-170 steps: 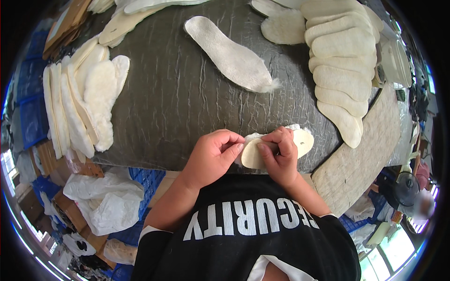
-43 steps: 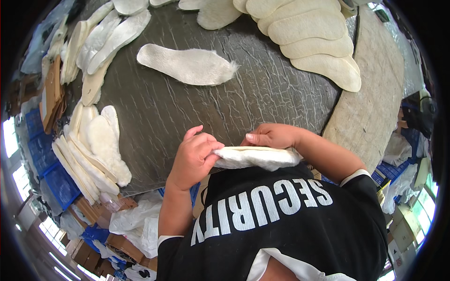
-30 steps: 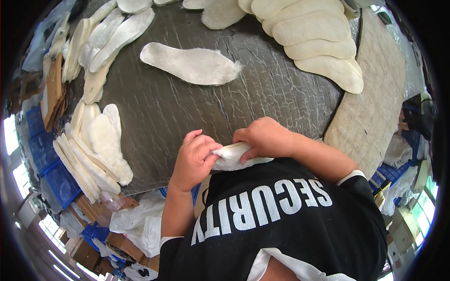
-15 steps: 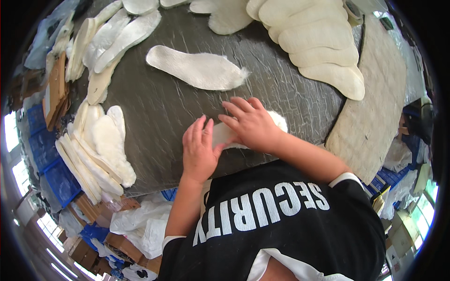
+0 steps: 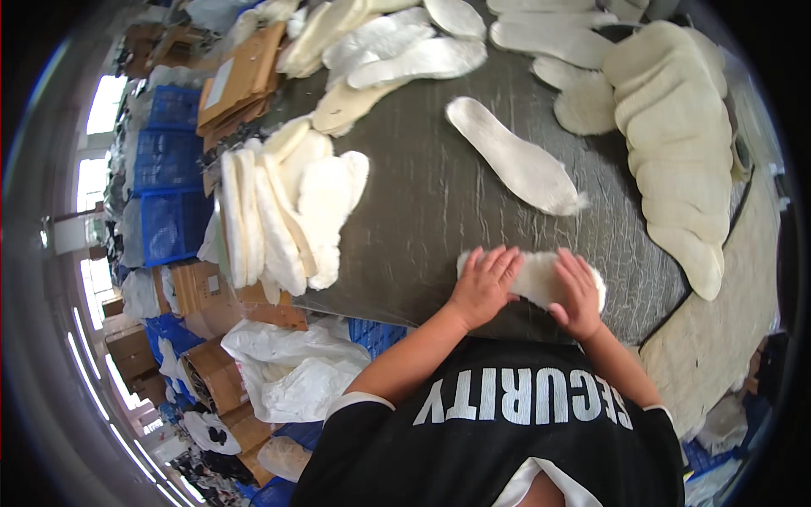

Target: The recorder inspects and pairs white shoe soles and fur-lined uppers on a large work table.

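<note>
A cream fleece insole [image 5: 535,276] lies flat near the front edge of the dark grey table [image 5: 405,211]. My left hand [image 5: 486,286] rests palm down on its left end, fingers spread. The right end is under my right hand [image 5: 578,292], which also lies flat with fingers apart. Both hands press on the insole without gripping it. A second single insole [image 5: 517,165] lies on the table beyond my hands.
A fanned stack of insoles [image 5: 283,211] sits at the table's left edge, another row [image 5: 676,144] runs down the right side, and more lie at the back [image 5: 397,51]. Blue crates [image 5: 173,203], cardboard boxes [image 5: 241,76] and white bags [image 5: 296,376] stand on the floor to the left.
The insole I held folded at my chest now lies flat on the table, and both hands have moved onto it with open palms. My view has swung to the left.
</note>
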`<state>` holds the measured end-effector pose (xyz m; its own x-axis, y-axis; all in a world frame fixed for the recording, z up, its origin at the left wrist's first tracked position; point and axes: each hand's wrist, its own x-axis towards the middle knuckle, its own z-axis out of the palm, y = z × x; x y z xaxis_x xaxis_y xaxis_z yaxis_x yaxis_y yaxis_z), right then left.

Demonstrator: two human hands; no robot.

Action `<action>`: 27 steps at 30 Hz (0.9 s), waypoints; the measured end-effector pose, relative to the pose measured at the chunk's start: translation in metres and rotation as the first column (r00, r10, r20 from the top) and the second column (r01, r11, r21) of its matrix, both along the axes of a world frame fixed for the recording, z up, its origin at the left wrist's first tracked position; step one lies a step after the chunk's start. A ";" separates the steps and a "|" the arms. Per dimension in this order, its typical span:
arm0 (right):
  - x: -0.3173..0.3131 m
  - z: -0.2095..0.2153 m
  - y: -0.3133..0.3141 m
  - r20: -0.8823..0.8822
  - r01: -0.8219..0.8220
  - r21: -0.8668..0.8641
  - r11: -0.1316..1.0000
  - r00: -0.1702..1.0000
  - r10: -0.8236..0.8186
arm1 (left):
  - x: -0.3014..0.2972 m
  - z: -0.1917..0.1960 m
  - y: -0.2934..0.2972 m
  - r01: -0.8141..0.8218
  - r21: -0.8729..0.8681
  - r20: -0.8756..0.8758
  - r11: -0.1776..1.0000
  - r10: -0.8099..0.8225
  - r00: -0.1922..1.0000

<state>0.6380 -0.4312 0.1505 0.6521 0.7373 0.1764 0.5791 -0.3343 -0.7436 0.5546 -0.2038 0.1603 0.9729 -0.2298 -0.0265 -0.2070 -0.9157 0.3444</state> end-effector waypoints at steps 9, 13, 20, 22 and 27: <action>0.007 0.016 -0.004 0.019 0.395 -0.023 0.918 0.918 -0.395 | -0.040 0.133 0.118 -0.430 -0.134 0.420 0.893 0.444 0.791; 0.036 0.006 0.038 -0.213 0.615 -0.085 0.784 0.757 -0.617 | -0.069 0.211 0.244 -0.835 0.056 0.737 0.548 0.541 0.405; 0.098 -0.008 0.074 -0.505 0.727 -0.230 0.647 0.479 -0.718 | -0.096 0.162 0.393 -0.877 0.070 0.121 0.475 0.869 0.480; 0.103 -0.007 0.069 -0.550 0.678 -0.271 0.683 0.473 -0.688 | -0.084 0.147 0.385 -0.864 0.074 0.022 0.497 0.866 0.500; 0.079 -0.002 0.046 -0.726 0.690 -0.203 0.694 0.370 -0.580 | -0.032 0.154 0.321 -0.819 0.269 0.583 0.507 0.591 0.558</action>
<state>0.7172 -0.3853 0.1486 0.8598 0.0588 -0.5073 -0.4791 -0.2510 -0.8411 0.5225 0.1176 0.3145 0.7344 0.4747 0.4851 0.5873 -0.8028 -0.1034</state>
